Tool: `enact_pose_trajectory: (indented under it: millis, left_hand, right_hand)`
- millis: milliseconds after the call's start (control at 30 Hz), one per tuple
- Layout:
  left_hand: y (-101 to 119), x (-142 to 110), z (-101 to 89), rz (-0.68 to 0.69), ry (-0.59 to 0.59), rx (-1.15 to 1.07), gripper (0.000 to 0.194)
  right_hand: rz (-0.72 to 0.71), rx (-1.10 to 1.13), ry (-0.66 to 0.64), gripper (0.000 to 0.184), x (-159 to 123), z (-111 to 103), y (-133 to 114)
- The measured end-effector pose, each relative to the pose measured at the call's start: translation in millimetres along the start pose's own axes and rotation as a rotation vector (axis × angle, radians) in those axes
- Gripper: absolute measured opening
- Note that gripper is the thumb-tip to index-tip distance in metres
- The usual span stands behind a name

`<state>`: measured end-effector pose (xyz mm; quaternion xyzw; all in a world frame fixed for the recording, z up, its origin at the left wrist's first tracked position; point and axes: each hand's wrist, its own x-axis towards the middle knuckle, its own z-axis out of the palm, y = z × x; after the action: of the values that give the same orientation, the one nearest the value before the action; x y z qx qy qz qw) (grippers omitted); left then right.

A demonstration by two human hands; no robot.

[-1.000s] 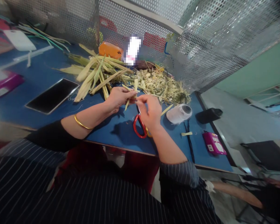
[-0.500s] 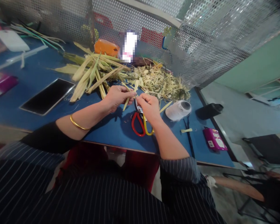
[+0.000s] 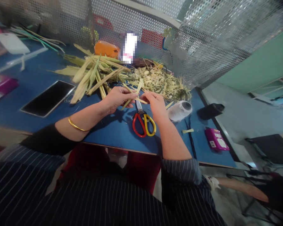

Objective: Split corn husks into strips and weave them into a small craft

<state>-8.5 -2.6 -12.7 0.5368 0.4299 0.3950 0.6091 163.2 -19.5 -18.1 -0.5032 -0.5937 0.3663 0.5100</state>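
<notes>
My left hand (image 3: 119, 99) pinches pale corn husk strips (image 3: 140, 86) that cross each other. My right hand (image 3: 156, 102) has its fingers closed at the other end of a strip, to the right of the left hand. Scissors (image 3: 139, 124) with one red and one yellow handle lie on the blue table (image 3: 113, 136) just below both hands. Beyond the left hand lies a bundle of dried corn husks (image 3: 85, 75). A heap of husk scraps (image 3: 160, 80) lies behind the hands.
At the left lie a dark phone (image 3: 48, 98) and a purple pack (image 3: 2, 89). To the right stand a white spool (image 3: 179, 111), a black roll (image 3: 211, 110) and another purple pack (image 3: 216, 139). A perforated metal screen (image 3: 146, 18) rises behind. Another person's arm (image 3: 242, 187) shows at lower right.
My right hand has moved slightly right and its fingers have shifted along the strip, so more of the scissors shows. My left hand stays nearly where it was, still pinching the husk.
</notes>
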Motion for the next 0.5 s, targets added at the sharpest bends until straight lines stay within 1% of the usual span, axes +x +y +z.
enact_pose_trajectory:
  millis: [133,233,300,367,433,500]
  left_hand:
    - [-0.7,-3.9,2.9,-0.056,-0.120,0.055,0.033]
    - [-2.4,-4.9,5.0,-0.086,-0.186,0.039,0.034]
    - [-3.6,-5.1,6.4,-0.096,-0.186,0.035,0.032]
    - [-4.5,-5.4,8.1,-0.106,-0.153,0.035,0.029]
    - [-4.9,-5.8,9.7,-0.105,-0.131,0.035,0.027]
    - [-4.9,-6.2,10.9,-0.079,-0.133,0.035,0.025]
  right_hand:
    - [0.051,0.081,-0.019,0.029,-1.2,3.9,4.3]
    - [0.030,0.059,0.051,0.028,-3.2,9.2,6.6]
    - [-0.004,0.037,0.084,0.029,-3.8,12.2,8.1]
    - [-0.024,0.044,0.101,0.029,-3.9,14.4,9.0]
    - [-0.008,0.084,0.119,0.029,-4.1,15.8,8.9]
    - [0.032,0.127,0.134,0.028,-4.2,16.2,7.8]
